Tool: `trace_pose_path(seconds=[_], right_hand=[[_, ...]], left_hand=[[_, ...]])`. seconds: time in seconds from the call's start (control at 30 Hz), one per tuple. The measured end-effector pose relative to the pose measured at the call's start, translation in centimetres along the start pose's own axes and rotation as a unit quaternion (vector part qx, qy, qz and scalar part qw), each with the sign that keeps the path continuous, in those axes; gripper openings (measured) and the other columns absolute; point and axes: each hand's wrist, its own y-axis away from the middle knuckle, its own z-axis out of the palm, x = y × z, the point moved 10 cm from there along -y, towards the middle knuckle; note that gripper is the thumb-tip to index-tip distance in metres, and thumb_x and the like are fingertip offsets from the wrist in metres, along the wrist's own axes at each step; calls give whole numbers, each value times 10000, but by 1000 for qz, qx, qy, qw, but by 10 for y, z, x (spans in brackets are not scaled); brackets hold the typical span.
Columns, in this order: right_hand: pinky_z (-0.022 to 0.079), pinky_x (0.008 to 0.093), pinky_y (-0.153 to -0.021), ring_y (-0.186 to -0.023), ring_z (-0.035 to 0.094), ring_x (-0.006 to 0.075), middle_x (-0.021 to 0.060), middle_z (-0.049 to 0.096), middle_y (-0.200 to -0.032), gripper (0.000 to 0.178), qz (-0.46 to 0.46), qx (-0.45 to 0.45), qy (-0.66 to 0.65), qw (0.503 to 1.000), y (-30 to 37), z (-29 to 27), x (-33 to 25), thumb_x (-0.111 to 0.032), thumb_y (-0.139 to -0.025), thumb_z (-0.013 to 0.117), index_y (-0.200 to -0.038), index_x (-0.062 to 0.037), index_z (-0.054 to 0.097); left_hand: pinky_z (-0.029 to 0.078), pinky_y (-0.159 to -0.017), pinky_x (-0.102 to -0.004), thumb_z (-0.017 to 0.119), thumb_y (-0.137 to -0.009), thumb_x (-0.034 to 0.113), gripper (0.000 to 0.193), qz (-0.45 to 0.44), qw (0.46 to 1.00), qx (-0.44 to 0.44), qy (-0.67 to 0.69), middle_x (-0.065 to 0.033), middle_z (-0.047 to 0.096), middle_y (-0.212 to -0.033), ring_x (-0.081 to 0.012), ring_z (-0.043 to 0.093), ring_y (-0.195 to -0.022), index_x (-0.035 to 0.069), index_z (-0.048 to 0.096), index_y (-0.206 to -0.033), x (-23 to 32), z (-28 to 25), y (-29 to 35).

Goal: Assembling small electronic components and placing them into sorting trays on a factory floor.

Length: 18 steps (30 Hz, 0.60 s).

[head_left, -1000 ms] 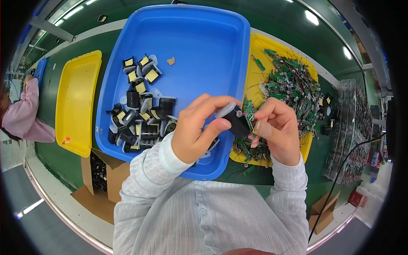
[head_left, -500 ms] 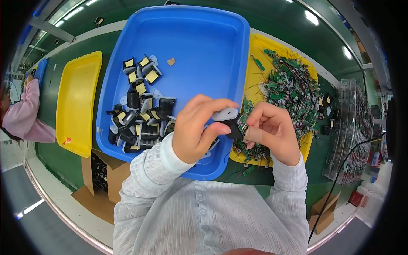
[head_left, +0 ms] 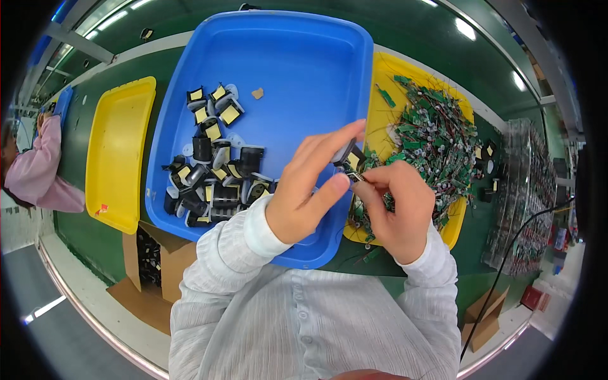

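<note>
Between thumb and fingers of my left hand [head_left: 310, 183] is a small black plastic housing [head_left: 350, 156] with a grey end and a pale yellow patch. My right hand [head_left: 399, 206] pinches a small green circuit board [head_left: 356, 177] against the housing's lower side; how far it sits inside is hidden by the fingers. Both hands are above the right edge of a blue tray [head_left: 297, 38]. Similar black housings [head_left: 201, 149] with grey caps and yellow patches lie heaped in the tray's left part. A pile of wired green circuit boards [head_left: 437, 139] fills the yellow tray at my right.
That yellow tray [head_left: 380, 69] adjoins the blue one. Another yellow tray [head_left: 120, 142] lies farther left, beyond which a person in a pink sleeve [head_left: 41, 155] works. Cardboard boxes [head_left: 177, 266] stand below the table edge. Clear stacked trays [head_left: 519, 190] and a black cable [head_left: 506, 253] are at right.
The housing has turned in my left hand, so its yellow patch now shows and the grey end tilts up. My right fingers have closed in on the board by the housing.
</note>
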Motion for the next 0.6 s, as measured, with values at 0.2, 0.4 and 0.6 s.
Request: trace_pose_path(seconds=[0.2,0.4,0.6], right_hand=[[404,269,-472,-538,522,187,81,518,-653,168,29,-33,-52,998,-3,1,8,19,-673,673,-786,-19,555],[458,256,-534,-595,564,169,89,554,-731,127,102,-86,-158,978,1,7,17,-30,-738,636,-837,-2,560],[477,275,-564,-646,586,210,100,581,-794,164,73,-88,-153,982,4,12,19,-34,-760,599,-919,-1,579]], left_hand=[[335,-945,-338,465,-824,98,500,-6,1000,3,20,-182,495,-1194,-248,483,-1072,-24,359,-1297,2,-2,-3],[406,-810,-358,588,-742,73,411,31,993,45,-105,-152,585,-1013,-314,533,-900,3,533,-1144,21,-13,-1],[430,-768,-357,636,-712,93,388,30,986,63,-154,-143,598,-964,-300,538,-867,24,581,-1090,32,-13,2]])
